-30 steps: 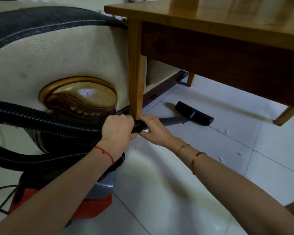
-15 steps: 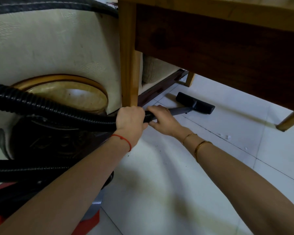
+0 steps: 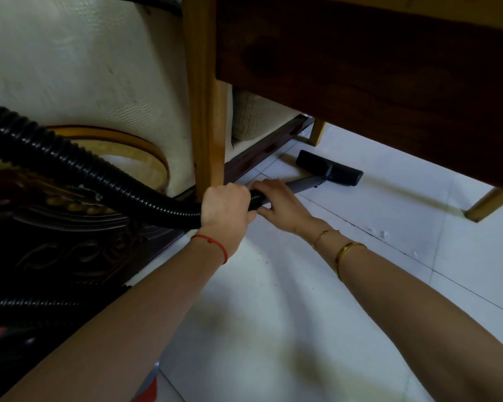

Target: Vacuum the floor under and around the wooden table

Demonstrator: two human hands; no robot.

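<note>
Beside the table leg (image 3: pixel 205 111), both hands — left hand (image 3: pixel 225 206), right hand (image 3: pixel 279 203) — wrap fingers round the hose (image 3: pixel 99 175).

The nozzle (image 3: pixel 330 168) lies on the floor (image 3: pixel 273 300) under the table (image 3: pixel 360 68).

Red string bracelet (image 3: pixel 212 245), gold bangles (image 3: pixel 346 252)

White tiled floor (image 3: pixel 273 329), black vacuum head (image 3: pixel 330 171) flat on it, white crumbs (image 3: pixel 384 234), table legs (image 3: pixel 205 111) standing.
</note>
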